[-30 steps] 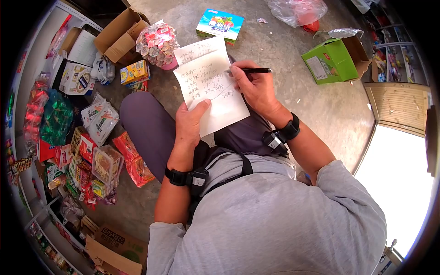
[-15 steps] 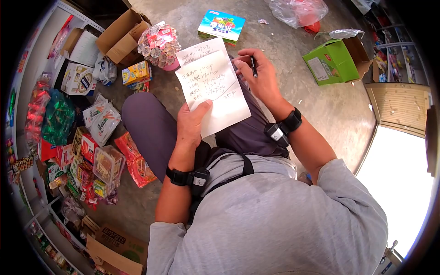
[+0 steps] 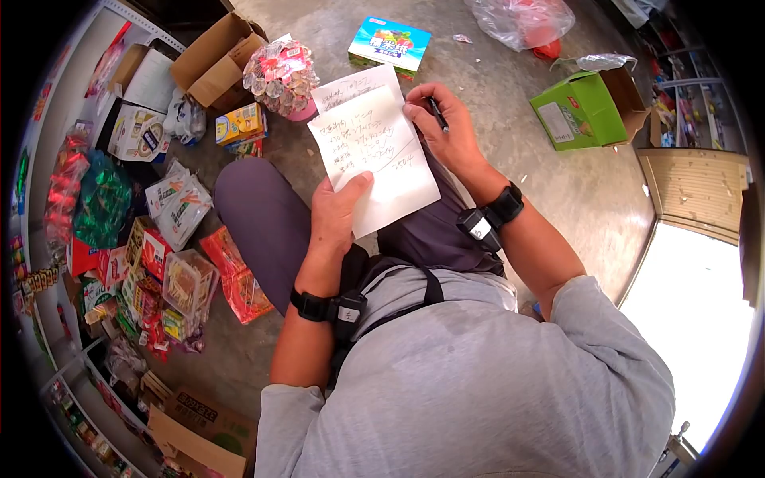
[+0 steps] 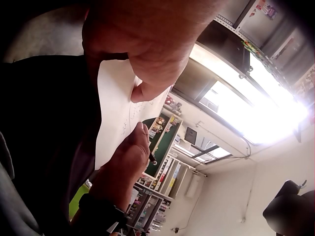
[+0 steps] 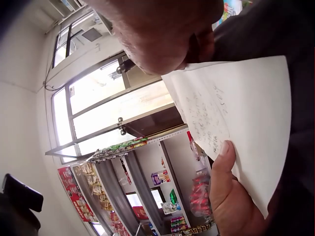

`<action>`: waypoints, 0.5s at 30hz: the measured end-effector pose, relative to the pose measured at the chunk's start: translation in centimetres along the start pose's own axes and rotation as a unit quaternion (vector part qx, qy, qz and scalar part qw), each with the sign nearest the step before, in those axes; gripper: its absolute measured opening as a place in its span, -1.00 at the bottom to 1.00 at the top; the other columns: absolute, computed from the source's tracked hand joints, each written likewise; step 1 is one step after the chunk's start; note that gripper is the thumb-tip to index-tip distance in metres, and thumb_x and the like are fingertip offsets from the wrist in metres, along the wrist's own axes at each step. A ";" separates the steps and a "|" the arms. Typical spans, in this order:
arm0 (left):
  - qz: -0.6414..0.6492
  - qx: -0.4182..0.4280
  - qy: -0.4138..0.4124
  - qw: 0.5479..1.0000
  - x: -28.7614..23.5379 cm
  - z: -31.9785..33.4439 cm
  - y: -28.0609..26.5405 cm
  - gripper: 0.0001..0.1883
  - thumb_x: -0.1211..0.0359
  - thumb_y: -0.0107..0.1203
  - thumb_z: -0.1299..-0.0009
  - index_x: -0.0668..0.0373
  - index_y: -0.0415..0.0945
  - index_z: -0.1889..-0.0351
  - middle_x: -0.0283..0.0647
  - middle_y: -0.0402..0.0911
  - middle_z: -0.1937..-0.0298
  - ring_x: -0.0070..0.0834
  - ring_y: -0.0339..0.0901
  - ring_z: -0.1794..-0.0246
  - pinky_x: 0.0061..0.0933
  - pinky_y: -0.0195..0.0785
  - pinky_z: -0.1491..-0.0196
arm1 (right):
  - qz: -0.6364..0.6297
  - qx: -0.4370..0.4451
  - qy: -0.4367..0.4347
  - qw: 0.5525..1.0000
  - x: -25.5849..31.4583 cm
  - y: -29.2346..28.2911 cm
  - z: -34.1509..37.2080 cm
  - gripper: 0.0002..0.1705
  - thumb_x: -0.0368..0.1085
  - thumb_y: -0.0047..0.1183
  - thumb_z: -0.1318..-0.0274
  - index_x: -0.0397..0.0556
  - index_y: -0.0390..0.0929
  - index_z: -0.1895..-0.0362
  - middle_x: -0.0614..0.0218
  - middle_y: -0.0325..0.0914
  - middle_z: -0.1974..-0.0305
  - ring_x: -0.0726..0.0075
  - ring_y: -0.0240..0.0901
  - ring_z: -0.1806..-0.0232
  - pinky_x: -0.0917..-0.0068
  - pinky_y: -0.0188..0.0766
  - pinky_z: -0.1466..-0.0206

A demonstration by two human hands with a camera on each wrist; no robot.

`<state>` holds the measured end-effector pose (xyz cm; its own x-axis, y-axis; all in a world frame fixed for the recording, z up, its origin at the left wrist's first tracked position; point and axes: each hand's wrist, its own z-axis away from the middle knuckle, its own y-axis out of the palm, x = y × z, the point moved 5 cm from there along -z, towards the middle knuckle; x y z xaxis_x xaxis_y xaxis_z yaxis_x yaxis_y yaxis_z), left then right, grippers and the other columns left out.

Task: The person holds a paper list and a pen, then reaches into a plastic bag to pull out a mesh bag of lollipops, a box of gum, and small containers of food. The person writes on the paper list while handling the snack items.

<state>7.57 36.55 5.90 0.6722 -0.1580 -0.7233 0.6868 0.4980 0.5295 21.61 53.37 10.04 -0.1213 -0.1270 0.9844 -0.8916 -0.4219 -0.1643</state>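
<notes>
In the head view, a white paper sheet (image 3: 390, 179) with handwritten lines and sums is held over the lap, another written strip showing along its top. My left hand (image 3: 335, 211) grips its lower left edge, thumb flat on the front and fingers hidden behind. A black pen (image 3: 437, 115) slants across my right hand (image 3: 453, 131), held among its fingers. This hand's thumb and fingertips are right at the paper's upper right edge. The left wrist view shows the sheet (image 4: 114, 113) bent between both hands. From the right wrist, the left thumb (image 5: 225, 156) presses on the paper.
A blue box (image 3: 390, 44), a jar of wrapped sweets (image 3: 279, 76) and an open carton (image 3: 209, 64) stand ahead on the floor. Packaged goods (image 3: 147, 279) crowd the left by the shelves. On the right sits an open green box (image 3: 578, 111), with plastic bags (image 3: 522, 24) beyond.
The pen has turned from pointing level to the right to slanting downward in the right hand. That hand has shifted slightly right, off the writing to the paper's edge. The left hand keeps its grip.
</notes>
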 end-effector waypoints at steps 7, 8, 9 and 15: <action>0.003 -0.001 -0.003 1.000 0.0 0.0 0.1 -0.58 0.44 0.23 -0.44 0.38 0.48 -0.23 -0.11 0.67 -0.08 -0.39 0.69 0.06 -0.39 0.58 -0.01 | 0.001 -0.002 -0.003 1.000 -0.3 0.0 0.1 -0.85 -0.39 0.19 -0.27 -0.12 0.53 0.12 0.40 0.59 0.31 0.57 0.48 0.26 0.53 0.46 0.13; 0.002 -0.002 -0.002 1.000 0.0 0.0 0.1 -0.58 0.44 0.23 -0.44 0.38 0.48 -0.23 -0.11 0.67 -0.08 -0.40 0.69 0.06 -0.39 0.58 -0.01 | 0.003 -0.001 -0.004 1.000 -0.3 0.0 0.1 -0.85 -0.39 0.18 -0.27 -0.12 0.53 0.12 0.40 0.59 0.31 0.57 0.48 0.26 0.53 0.46 0.13; 0.001 -0.003 -0.001 1.000 0.0 0.0 0.0 -0.58 0.44 0.23 -0.44 0.38 0.48 -0.23 -0.11 0.67 -0.08 -0.40 0.69 0.05 -0.39 0.58 -0.02 | 0.004 0.001 -0.005 1.000 -0.3 -0.1 0.1 -0.85 -0.39 0.18 -0.27 -0.12 0.53 0.12 0.40 0.59 0.31 0.56 0.49 0.25 0.53 0.46 0.12; 0.001 -0.004 0.000 1.000 0.0 -0.1 0.0 -0.58 0.43 0.23 -0.44 0.37 0.48 -0.23 -0.12 0.67 -0.08 -0.40 0.69 0.05 -0.38 0.58 -0.01 | 0.000 0.003 -0.006 1.000 -0.3 0.0 0.2 -0.86 -0.40 0.18 -0.28 -0.12 0.53 0.12 0.40 0.59 0.30 0.57 0.48 0.24 0.53 0.46 0.11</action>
<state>7.57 36.59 5.84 0.6734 -0.1581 -0.7221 0.6833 0.5058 0.5265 21.75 53.29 9.75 -0.1163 -0.1383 0.9835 -0.8888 -0.4274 -0.1652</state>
